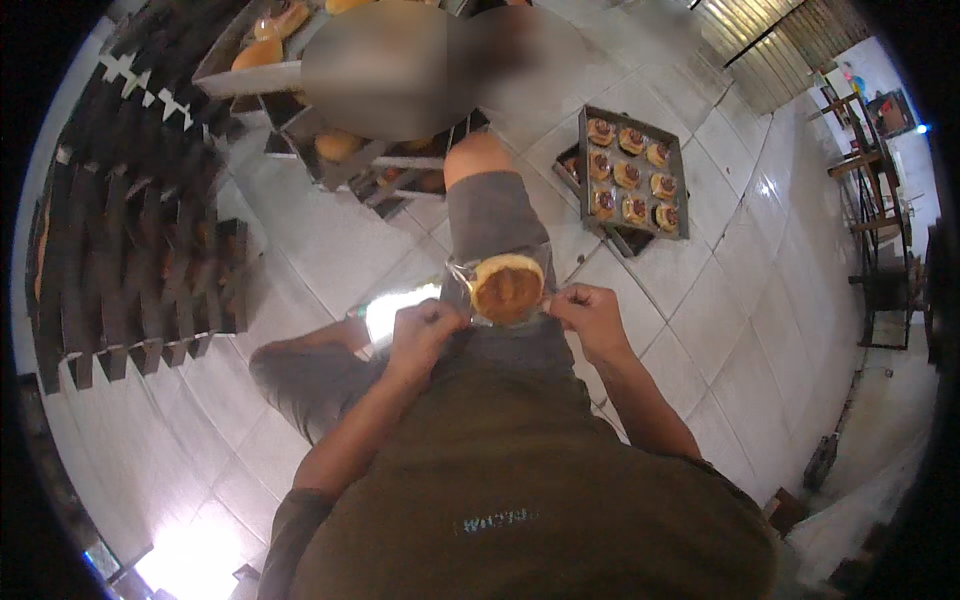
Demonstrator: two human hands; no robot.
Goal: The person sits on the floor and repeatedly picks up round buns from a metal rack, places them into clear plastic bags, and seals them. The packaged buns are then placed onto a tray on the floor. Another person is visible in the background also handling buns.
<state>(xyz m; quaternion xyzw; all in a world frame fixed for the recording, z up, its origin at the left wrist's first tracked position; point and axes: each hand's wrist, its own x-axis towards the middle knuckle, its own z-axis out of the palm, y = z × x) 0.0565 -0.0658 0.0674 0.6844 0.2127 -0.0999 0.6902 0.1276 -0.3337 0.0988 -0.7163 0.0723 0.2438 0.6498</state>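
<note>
A round bun with a brown top (508, 290) sits in a clear plastic bag (462, 272) above my lap. My left hand (425, 338) is closed, fingertips pinching the near left edge of the bag. On the other side, my right hand (592, 312) pinches the bag's right edge close beside the bun. The bun itself lies between the two hands, and neither hand covers its top. Next to my left hand, a bright, shiny, white-looking sheet or pack (400, 312) lies by my bent leg; glare hides what it is.
A dark square tray (684, 200) holds rows of topped buns on the tiled floor (740, 330) at the right, set over another tray. Stacked trays (250, 82) with larger breads stand at the far left. Tall piles of dark trays (130, 260) line the left side. Wooden furniture (868, 160) stands far right.
</note>
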